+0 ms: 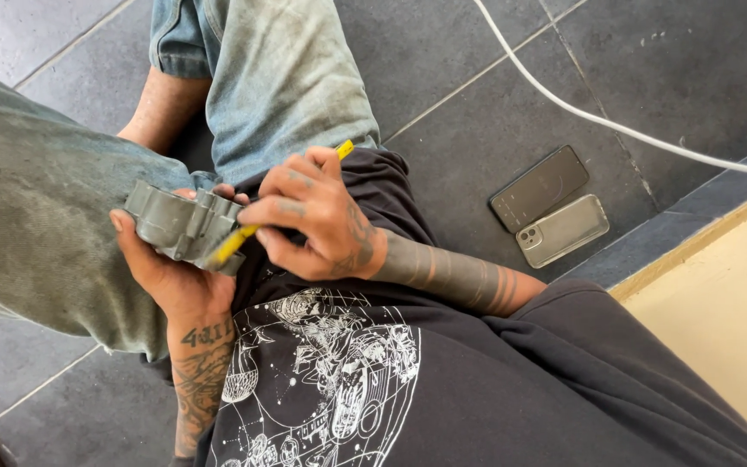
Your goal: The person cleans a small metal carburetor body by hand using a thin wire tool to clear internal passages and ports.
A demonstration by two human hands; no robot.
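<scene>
Currently the grey metal housing (185,227), a cast part with ribbed and lobed edges, sits in the left hand (166,272) just above the person's lap, resting against the left trouser leg (36,233). The left fingers are clamped on it from beneath, with the thumb hooked over its far end. The right hand (317,220) holds a yellow-handled tool (244,235), its fingers closed round the shaft in a pen-like grip; the tool's working end meets the right-hand edge of the housing, and its yellow butt shows past the knuckles. Whether the tip is a blade, a pick or a brush cannot be told, as the fingers and the part hide it.

Judgement: the step in hand appears to be scraping or picking at the housing's edge or mating face. The next move would call for a firm left-hand hold, so the part does not twist, and short controlled strokes directed away from the supporting palm.

Containers: none is in view. The housing may have recesses, but their contents, if any, cannot be seen from this angle.

Surroundings: the person sits on a dark tiled floor (443,112). Two phones (551,206) lie face down, side by side and touching, well apart from the hands. A white cable (616,125) crosses the tiles beyond them, and a pale raised ledge (728,294) borders the floor at right.
</scene>
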